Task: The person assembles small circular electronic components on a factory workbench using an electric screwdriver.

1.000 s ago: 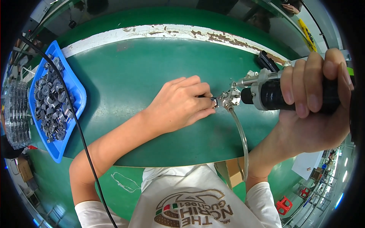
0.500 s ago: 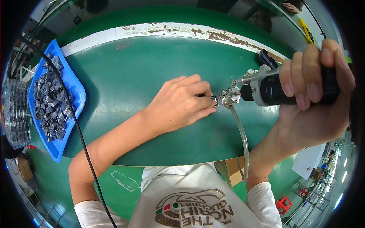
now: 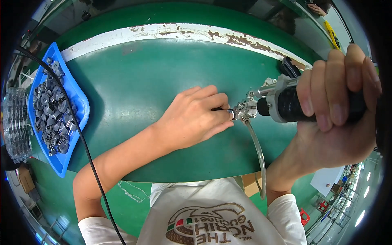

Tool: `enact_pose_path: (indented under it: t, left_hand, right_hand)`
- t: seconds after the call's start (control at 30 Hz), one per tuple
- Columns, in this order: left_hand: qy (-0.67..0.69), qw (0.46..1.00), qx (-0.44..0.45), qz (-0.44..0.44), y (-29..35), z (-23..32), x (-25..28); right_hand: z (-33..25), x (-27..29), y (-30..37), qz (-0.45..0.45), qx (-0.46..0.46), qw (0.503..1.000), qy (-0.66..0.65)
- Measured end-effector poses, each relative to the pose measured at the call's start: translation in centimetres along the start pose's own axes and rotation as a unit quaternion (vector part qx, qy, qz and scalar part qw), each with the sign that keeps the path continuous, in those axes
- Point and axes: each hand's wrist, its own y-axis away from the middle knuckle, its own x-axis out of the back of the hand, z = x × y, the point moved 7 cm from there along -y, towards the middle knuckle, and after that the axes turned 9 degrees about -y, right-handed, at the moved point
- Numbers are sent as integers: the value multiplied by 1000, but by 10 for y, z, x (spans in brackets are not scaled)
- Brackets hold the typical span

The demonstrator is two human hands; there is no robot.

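Note:
My right hand point(image 3: 332, 106) is wrapped round the black body of a powered screwdriver point(image 3: 292, 101), which lies almost level and points left. At its front is a metal nozzle head point(image 3: 247, 106), with a clear hose point(image 3: 257, 151) curving down from it. My left hand point(image 3: 198, 114) is closed, pinching a small dark round part point(image 3: 232, 114) against the nozzle's tip; fingers cover most of that part. To the left stands a blue tray point(image 3: 84, 104) heaped with small grey and black plastic parts point(image 3: 53, 106).
A black cable point(image 3: 77, 124) hangs across the left side, over the tray. Clear stacked plastic trays point(image 3: 17, 124) stand at the far left. Beyond the green worktop point(image 3: 134, 77) runs a worn white edge strip point(image 3: 171, 30). A black object point(image 3: 290, 67) lies behind the screwdriver.
Little differs: both hands and the screwdriver sit slightly lower in the picture. The small part stays pinched at the nozzle's tip.

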Motion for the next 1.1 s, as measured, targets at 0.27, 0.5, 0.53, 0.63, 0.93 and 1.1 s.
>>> enact_pose_path:
  t: [0.27,0.5,0.53,0.63,0.93,1.1]
  left_hand:
    - [-1,1000,2,-5,-2,-1,-1]
    - [10,1000,-9,-5,-2,-1,0]
    - [12,1000,-10,-6,-1,-1,0]
    - [6,1000,-18,-7,-3,2,-2]
    - [-60,996,57,-29,15,-4,58]
    - [-218,958,164,88,64,-27,159]
  right_hand:
    - [-1,5,-1,27,-7,1000,1]
    - [-66,34,10,20,97,990,-102]
    - [-77,43,10,10,108,990,-92]
    - [-79,82,9,65,135,985,-90]
    - [-51,97,20,159,128,976,-74]
    - [-51,105,31,131,142,977,-94]
